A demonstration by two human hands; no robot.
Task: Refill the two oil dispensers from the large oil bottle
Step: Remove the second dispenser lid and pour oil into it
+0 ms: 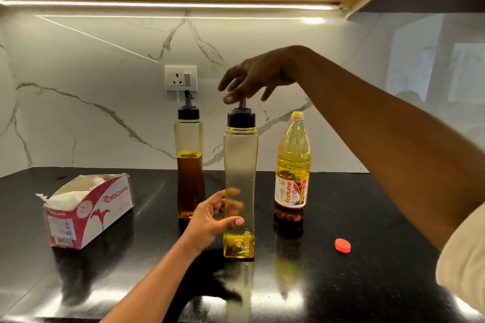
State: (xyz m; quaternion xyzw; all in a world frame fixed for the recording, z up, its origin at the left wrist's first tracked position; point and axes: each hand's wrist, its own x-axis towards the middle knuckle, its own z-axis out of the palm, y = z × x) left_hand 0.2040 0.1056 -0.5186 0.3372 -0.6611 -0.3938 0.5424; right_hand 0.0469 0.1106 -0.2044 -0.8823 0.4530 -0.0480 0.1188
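steadying the tall clear plastic dispenser [240, 178] at centre frame, the left hand [210, 220] wraps its body; the right hand [252, 78], fingers spread, touches its spout [242, 105]. it and the rear amber-oil dispenser [189, 165] are lidded, not yet refilled; the large yellow oil bottle [292, 165] stands uncapped at right.

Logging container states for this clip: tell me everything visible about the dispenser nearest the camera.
The near dispenser is a tall, waisted, square-sided bottle of clear plastic with embossed lettering low down, a black screw cap and a grey spout. It stands upright on the black counter, nearly empty, with yellow oil only at the bottom. The left hand grips its lower half; the right hand hovers at the spout, contact unclear.
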